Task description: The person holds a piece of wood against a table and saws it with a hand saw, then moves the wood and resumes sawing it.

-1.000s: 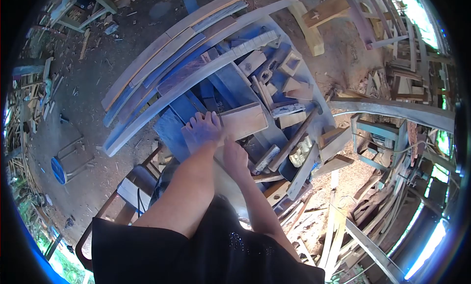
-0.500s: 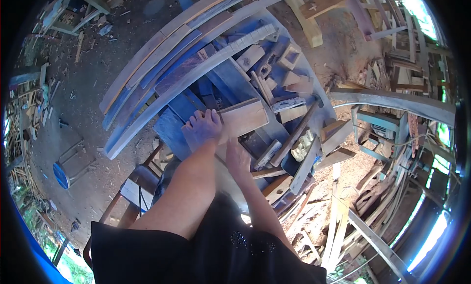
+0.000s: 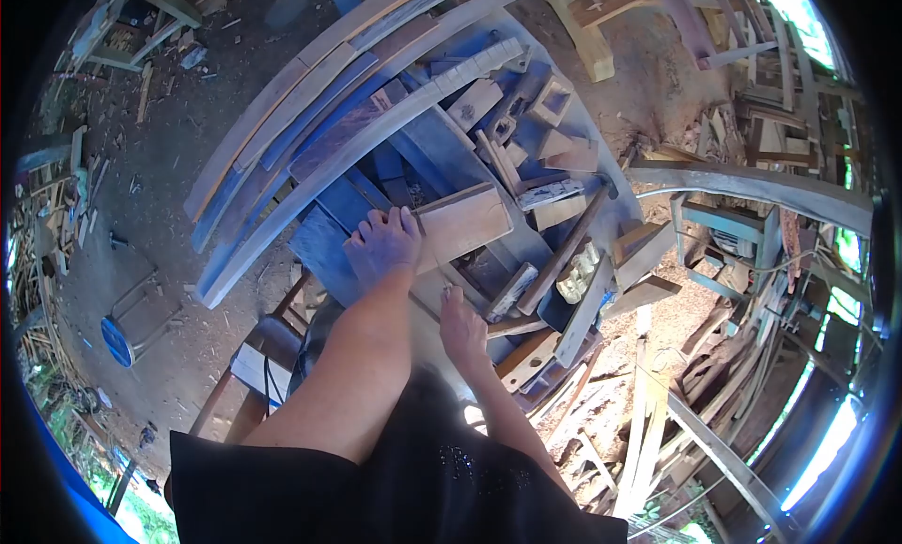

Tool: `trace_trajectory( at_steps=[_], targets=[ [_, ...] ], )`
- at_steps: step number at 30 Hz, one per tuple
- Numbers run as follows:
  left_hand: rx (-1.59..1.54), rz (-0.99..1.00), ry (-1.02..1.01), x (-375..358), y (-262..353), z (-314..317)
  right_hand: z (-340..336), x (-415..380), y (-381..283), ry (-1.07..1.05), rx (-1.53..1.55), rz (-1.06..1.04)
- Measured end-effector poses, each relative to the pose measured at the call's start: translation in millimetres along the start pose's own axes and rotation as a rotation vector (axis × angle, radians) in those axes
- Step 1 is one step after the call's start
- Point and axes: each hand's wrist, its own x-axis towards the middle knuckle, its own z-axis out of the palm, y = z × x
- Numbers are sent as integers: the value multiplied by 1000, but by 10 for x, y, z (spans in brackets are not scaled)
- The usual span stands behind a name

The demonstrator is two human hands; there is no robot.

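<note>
A short, pale wooden board (image 3: 467,228) lies at a slant across the workbench, a dark line running along its far edge. My left hand (image 3: 383,247) is closed over the board's left end, with the fingers curled at its far side and the palm on top. Nearer my body, my right hand (image 3: 464,330) is apart from the board, below its near edge. Its fingers are pinched together, pointing toward the board. Something small may be at the fingertips, but I cannot make it out.
Long wooden beams (image 3: 310,173) lie along the bench's far left. Wood offcuts (image 3: 567,153) and a hollow square block (image 3: 552,102) sit right of the board. A stool with a blue seat (image 3: 117,340) stands left, and stacked timber (image 3: 752,394) fills the right side.
My right hand has drawn back from the board's near edge, toward my body and slightly right. My left hand and the board have stayed almost in place.
</note>
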Motion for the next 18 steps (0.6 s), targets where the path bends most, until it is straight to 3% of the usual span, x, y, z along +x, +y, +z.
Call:
trace_trajectory(
  at_steps=[6,10,12,16,18],
  targets=[
    [23,-19,-37,0,46,-132,208,580,-129,171,79,-125],
    [-6,6,-34,19,11,-18,64,248,-49,225,89,-163],
    [-9,-5,-30,1,-2,12,28,1,6,-4,11,17],
    [7,1,2,0,39,-65,96,382,-92,120,81,-71],
    [29,-16,-74,-1,40,-118,226,640,-134,125,37,-127]
  ],
)
